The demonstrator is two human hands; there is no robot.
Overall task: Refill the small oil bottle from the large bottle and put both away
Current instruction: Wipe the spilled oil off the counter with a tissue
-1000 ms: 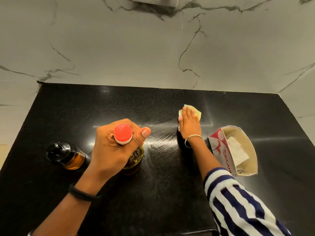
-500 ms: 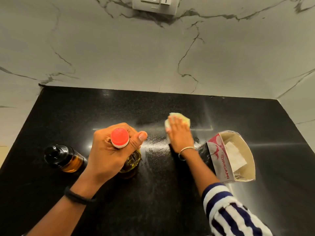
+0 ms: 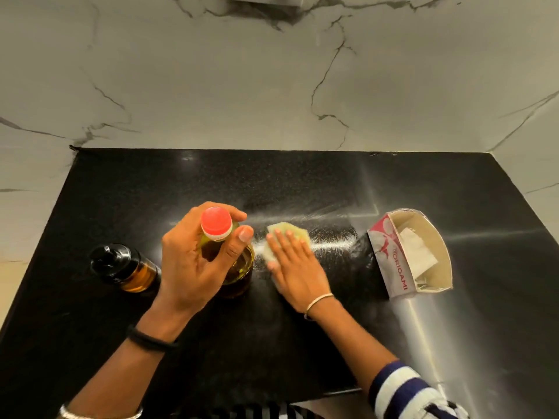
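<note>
Centrally, the left hand's [image 3: 187,267] fingers and thumb curl round the neck of the large bottle [image 3: 240,266], just under its red cap [image 3: 216,222]; the bottle stands upright on the black counter [image 3: 272,182]. Just right of it, the right hand [image 3: 295,267] lies flat, straight fingers [image 3: 287,241] pressing a pale yellow cloth [image 3: 299,232] onto the counter. The small bottle [image 3: 127,267] stands at middle left, an open tissue box [image 3: 390,261] at middle right.
</note>
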